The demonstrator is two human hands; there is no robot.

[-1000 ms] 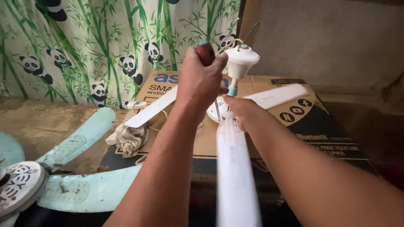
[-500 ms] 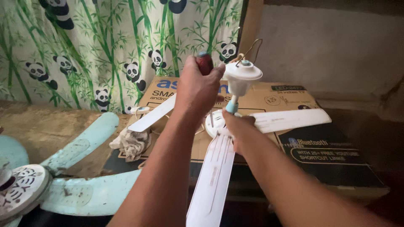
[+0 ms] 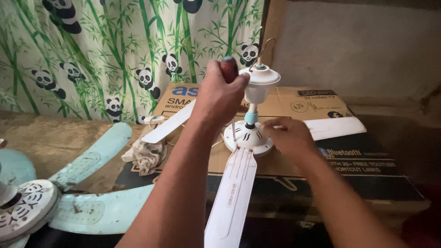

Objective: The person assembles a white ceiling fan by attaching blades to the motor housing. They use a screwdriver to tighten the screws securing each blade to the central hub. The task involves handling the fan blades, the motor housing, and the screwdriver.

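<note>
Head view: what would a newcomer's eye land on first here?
The small white three-bladed ceiling fan lying on a flat cardboard box at centre. The left hand grips a red-handled screwdriver above the fan's hub, while the right hand steadies the hub. Lower left lies a pale blue ceiling fan, before a panda-and-bamboo curtain.

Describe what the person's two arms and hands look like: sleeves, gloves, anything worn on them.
Both forearms are bare as far as the frame shows, with no sleeve in view. The left hand and the right hand wear no gloves. No watch, bracelet or ring shows on the wrists or fingers, though the far sides of both hands are hidden.
</note>
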